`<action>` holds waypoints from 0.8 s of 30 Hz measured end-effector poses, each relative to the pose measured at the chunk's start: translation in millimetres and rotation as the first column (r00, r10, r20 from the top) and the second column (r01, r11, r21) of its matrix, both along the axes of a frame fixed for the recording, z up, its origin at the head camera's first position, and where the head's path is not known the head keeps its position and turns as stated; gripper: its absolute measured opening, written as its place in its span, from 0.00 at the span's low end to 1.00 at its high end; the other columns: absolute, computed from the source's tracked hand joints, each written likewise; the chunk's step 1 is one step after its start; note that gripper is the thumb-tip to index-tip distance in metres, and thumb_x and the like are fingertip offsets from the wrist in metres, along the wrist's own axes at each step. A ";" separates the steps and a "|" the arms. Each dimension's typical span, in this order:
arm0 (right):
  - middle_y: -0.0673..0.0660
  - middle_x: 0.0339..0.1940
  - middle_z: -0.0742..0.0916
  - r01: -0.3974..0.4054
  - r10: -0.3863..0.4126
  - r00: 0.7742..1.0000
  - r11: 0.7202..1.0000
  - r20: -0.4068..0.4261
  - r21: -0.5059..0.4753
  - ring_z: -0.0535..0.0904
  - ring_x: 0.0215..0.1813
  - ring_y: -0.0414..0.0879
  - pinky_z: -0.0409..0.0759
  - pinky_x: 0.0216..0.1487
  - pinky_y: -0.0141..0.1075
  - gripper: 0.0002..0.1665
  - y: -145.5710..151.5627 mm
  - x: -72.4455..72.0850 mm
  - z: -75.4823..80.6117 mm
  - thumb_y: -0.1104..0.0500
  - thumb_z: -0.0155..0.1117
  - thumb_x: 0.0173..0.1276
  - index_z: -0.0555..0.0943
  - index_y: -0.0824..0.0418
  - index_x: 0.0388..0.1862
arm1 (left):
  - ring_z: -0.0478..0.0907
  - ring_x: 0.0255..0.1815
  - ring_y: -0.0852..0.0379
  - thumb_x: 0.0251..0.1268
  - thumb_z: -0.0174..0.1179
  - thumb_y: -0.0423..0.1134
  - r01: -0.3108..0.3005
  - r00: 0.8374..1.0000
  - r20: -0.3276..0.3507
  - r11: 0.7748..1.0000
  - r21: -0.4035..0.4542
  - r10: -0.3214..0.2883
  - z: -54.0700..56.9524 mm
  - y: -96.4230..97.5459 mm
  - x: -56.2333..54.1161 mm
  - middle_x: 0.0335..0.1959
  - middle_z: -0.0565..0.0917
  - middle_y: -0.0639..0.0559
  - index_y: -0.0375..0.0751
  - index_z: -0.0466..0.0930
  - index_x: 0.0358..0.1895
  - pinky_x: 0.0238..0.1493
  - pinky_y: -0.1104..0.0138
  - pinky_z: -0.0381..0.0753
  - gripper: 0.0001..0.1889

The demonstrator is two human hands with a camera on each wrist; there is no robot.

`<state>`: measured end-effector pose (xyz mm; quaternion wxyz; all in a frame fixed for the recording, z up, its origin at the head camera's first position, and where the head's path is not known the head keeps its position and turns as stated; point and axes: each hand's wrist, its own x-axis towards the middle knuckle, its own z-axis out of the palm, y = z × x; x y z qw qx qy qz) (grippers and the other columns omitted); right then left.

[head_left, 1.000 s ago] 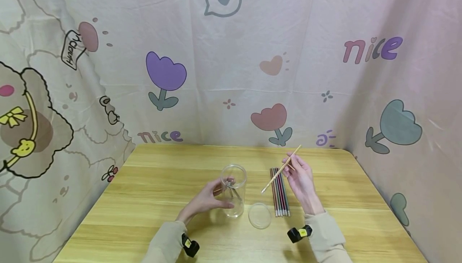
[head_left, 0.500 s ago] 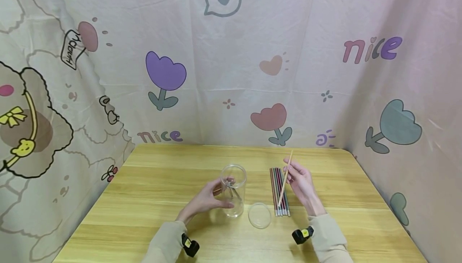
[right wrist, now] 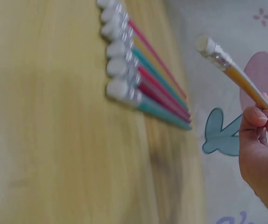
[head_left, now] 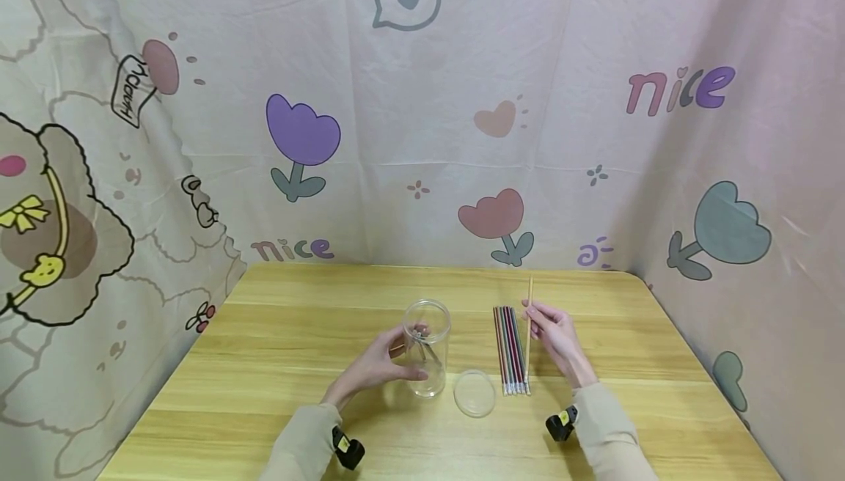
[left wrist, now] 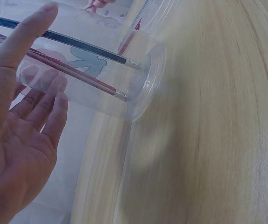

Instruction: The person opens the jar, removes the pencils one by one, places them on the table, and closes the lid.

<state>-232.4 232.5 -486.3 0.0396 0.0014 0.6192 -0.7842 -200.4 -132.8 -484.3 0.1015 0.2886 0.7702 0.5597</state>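
My left hand (head_left: 378,365) grips a clear plastic jar (head_left: 429,387) standing upright on the table, thumb on one side and fingers on the other. Inside the jar a dark pencil (left wrist: 89,45) and a red one (left wrist: 85,77) lean with their eraser ends at the bottom. Between thumb and fingers, my right hand (head_left: 558,340) pinches a yellow pencil (head_left: 529,353), eraser end toward me, above the table. Just left of that hand lies a row of several coloured pencils (head_left: 508,342), side by side, their white erasers (right wrist: 119,88) lined up at the near end.
A round clear lid (head_left: 474,394) lies flat between the jar and the pencil row. The wooden table (head_left: 290,386) ends at a printed cloth backdrop (head_left: 403,129). Both sleeves carry a small black wrist camera (head_left: 348,449).
The yellow pencil has swung from a slant over the row to nearly parallel along its right edge. My right hand has moved slightly right and nearer; the left hand and jar stay put.
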 end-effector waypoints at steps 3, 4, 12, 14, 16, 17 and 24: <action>0.45 0.31 0.88 0.004 -0.005 0.999 0.999 0.034 0.042 0.73 0.30 0.36 0.74 0.30 0.23 0.10 4.2 -3.9 -3.3 0.61 0.60 0.75 0.84 0.48 0.48 | 0.70 0.73 0.36 0.54 0.75 0.37 -0.001 1.000 -0.005 1.000 0.001 0.001 -0.4 0.1 0.1 0.69 0.76 0.40 0.40 0.68 0.71 0.76 0.43 0.67 0.40; 0.45 0.31 0.88 0.008 -0.010 0.999 0.999 0.046 0.054 0.73 0.30 0.36 0.74 0.30 0.23 0.12 5.1 -5.1 -4.2 0.61 0.60 0.75 0.84 0.52 0.53 | 0.70 0.73 0.36 0.54 0.75 0.37 0.000 1.000 -0.008 1.000 0.001 0.000 -0.4 0.2 0.1 0.69 0.76 0.40 0.40 0.68 0.71 0.76 0.43 0.67 0.40; 0.48 0.35 0.86 -0.056 0.042 0.995 0.987 0.096 0.150 0.72 0.31 0.36 0.73 0.30 0.22 0.28 13.1 -11.8 -13.4 0.66 0.49 0.79 0.61 0.77 0.72 | 0.70 0.73 0.36 0.53 0.76 0.37 -0.004 1.000 -0.005 1.000 -0.001 0.004 -0.1 0.4 0.4 0.69 0.76 0.40 0.40 0.68 0.71 0.76 0.43 0.67 0.40; 0.49 0.36 0.86 -0.066 0.049 0.994 0.985 0.102 0.162 0.72 0.31 0.35 0.73 0.29 0.22 0.27 13.7 -13.4 -15.6 0.66 0.49 0.79 0.62 0.77 0.72 | 0.70 0.73 0.36 0.54 0.76 0.38 -0.003 1.000 -0.006 1.000 -0.004 0.003 0.1 0.5 0.5 0.69 0.76 0.40 0.40 0.68 0.71 0.76 0.43 0.67 0.40; 0.50 0.36 0.86 -0.075 0.057 0.993 0.982 0.105 0.172 0.71 0.30 0.35 0.73 0.29 0.22 0.27 14.3 -15.0 -17.9 0.66 0.49 0.79 0.63 0.77 0.72 | 0.69 0.73 0.36 0.54 0.75 0.38 -0.001 1.000 -0.009 1.000 -0.006 0.001 0.2 0.5 0.6 0.69 0.76 0.40 0.41 0.68 0.71 0.76 0.42 0.66 0.40; 0.50 0.37 0.85 -0.079 0.061 0.993 0.980 0.104 0.180 0.71 0.30 0.35 0.73 0.28 0.22 0.27 14.5 -15.7 -19.1 0.66 0.49 0.79 0.64 0.77 0.71 | 0.69 0.73 0.36 0.54 0.75 0.38 0.000 1.000 -0.011 1.000 -0.008 0.000 0.3 0.5 0.7 0.69 0.76 0.40 0.41 0.68 0.72 0.76 0.42 0.66 0.40; 0.50 0.35 0.80 -0.099 0.074 0.991 0.965 0.108 0.245 0.70 0.28 0.35 0.73 0.27 0.23 0.26 15.6 -19.9 -26.4 0.67 0.51 0.77 0.66 0.78 0.70 | 0.69 0.73 0.36 0.54 0.75 0.37 0.007 1.000 -0.012 1.000 -0.003 -0.007 0.9 0.4 0.9 0.69 0.76 0.40 0.41 0.67 0.72 0.77 0.41 0.65 0.40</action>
